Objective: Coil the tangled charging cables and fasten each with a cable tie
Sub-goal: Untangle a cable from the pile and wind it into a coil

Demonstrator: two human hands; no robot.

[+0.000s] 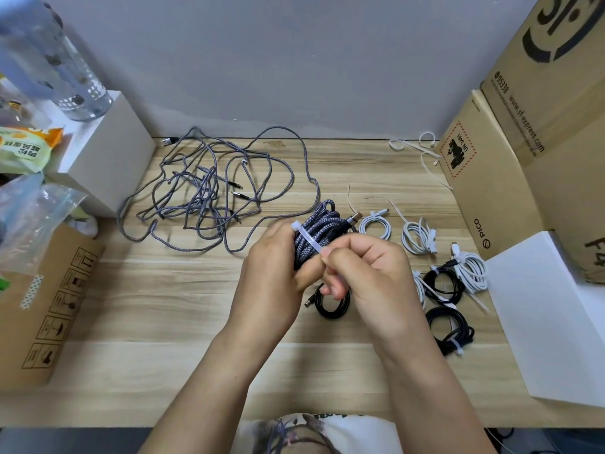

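Head view: the left hand (271, 257) grips the coiled grey braided cable (316, 231) above the desk (163, 290); the right hand (363, 267) pinches the white cable tie (307, 239) crossing it. Soft, springy bundle (probably light), best clamped mid-coil.

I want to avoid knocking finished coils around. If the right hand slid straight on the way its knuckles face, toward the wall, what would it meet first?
Probably the small white coiled cable lying just beyond the right hand. Depth is unclear, since the hand is held above the table and might pass over it.
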